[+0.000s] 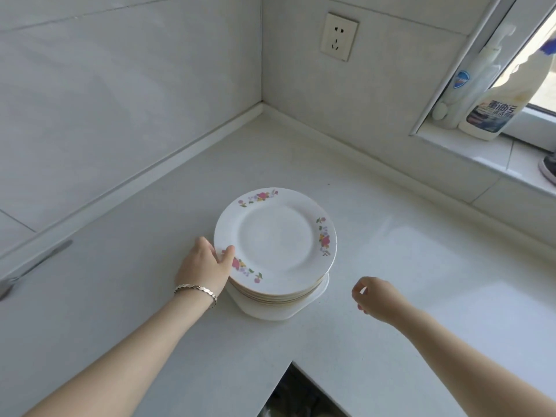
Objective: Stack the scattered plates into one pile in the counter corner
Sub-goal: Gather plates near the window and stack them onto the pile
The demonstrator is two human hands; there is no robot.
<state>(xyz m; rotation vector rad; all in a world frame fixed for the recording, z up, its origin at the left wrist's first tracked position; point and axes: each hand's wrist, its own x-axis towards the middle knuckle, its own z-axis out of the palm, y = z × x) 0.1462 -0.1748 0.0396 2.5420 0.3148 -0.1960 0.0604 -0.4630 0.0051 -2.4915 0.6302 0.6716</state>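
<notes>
A pile of white plates [275, 240] with pink flower prints on the rims stands on the white counter [150, 266], some way out from the wall corner [262, 104]. Under the round plates lies a squarish white dish [281, 308]. My left hand [206, 264], with a bracelet on its wrist, grips the left rim of the top plates, thumb on the rim. My right hand [374, 297] hovers to the right of the pile, apart from it, fingers loosely curled and holding nothing.
A knife [33, 267] lies on the counter at the far left. A wall socket [339, 36] is above the corner. Two cleaner bottles [493, 106] stand on the window sill at the right. The counter's inner edge [293, 364] cuts in below the pile.
</notes>
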